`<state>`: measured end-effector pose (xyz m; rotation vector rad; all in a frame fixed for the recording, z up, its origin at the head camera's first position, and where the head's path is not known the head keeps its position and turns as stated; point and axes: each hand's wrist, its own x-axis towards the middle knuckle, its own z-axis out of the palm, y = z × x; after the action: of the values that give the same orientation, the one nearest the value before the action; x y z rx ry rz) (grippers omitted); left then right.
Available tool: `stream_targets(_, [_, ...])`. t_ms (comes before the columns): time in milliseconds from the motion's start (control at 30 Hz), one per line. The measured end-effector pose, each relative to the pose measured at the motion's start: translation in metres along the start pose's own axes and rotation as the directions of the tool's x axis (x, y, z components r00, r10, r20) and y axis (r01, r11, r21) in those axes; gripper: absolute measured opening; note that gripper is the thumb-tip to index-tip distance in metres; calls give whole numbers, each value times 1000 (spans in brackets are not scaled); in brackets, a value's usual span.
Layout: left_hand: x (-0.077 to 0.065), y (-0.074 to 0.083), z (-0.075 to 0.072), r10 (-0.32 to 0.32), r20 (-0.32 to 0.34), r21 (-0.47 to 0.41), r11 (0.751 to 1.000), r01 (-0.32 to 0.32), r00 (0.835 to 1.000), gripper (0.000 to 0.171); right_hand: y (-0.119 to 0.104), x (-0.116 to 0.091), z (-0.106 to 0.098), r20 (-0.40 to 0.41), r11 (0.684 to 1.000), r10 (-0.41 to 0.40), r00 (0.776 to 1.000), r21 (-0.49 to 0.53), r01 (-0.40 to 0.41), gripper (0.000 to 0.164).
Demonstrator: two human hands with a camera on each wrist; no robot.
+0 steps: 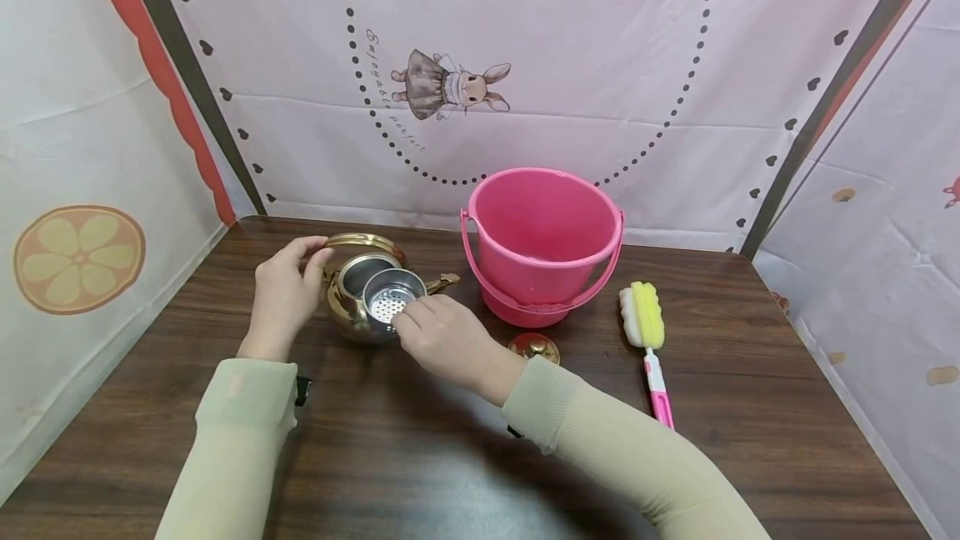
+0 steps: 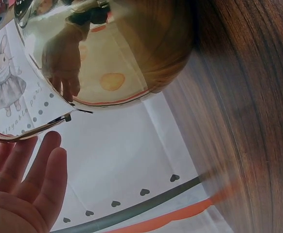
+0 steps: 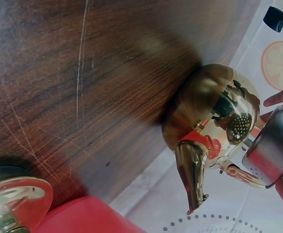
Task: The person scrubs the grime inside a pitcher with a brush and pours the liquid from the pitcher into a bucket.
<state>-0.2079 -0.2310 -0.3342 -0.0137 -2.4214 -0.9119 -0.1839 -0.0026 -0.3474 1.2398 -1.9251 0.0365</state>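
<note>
A shiny gold teapot (image 1: 342,312) with its top uncovered stands at the left of the table. My left hand (image 1: 287,300) holds its raised handle (image 1: 367,238) between thumb and fingers; in the left wrist view the other fingers (image 2: 54,170) are spread loosely. With my right hand (image 1: 453,346) I pinch the rim of a metal tea strainer (image 1: 390,300), perforated at its base. The strainer is tilted in front of the pot's opening, outside it, and the right wrist view shows holes in its side too. The gold lid (image 1: 534,347) lies right of my right hand.
A pink bucket (image 1: 528,273) stands behind the lid, its handle hanging down in front. Right of it lies a sponge brush (image 1: 647,319) with a white and pink handle. Printed cloth walls (image 1: 585,65) enclose the brown wooden table (image 1: 390,473) at the back and sides.
</note>
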Motion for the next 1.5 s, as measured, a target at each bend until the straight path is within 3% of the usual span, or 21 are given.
stream_targets(500, [0,-1,-1,3,7,0,1000,-3,1000,32,3,-10,-4,29,999,18,999,32,-19,10])
stream_targets(1000, [-2,-1,-2,-3,19,7,1000,3,1000,33,6,-25,-4,4,1000,18,1000,22,-18,9])
stream_targets(1500, [-1,0,-1,8,-1,0,1000,-8,1000,31,11,-37,-8,26,999,9,1000,52,-10,9])
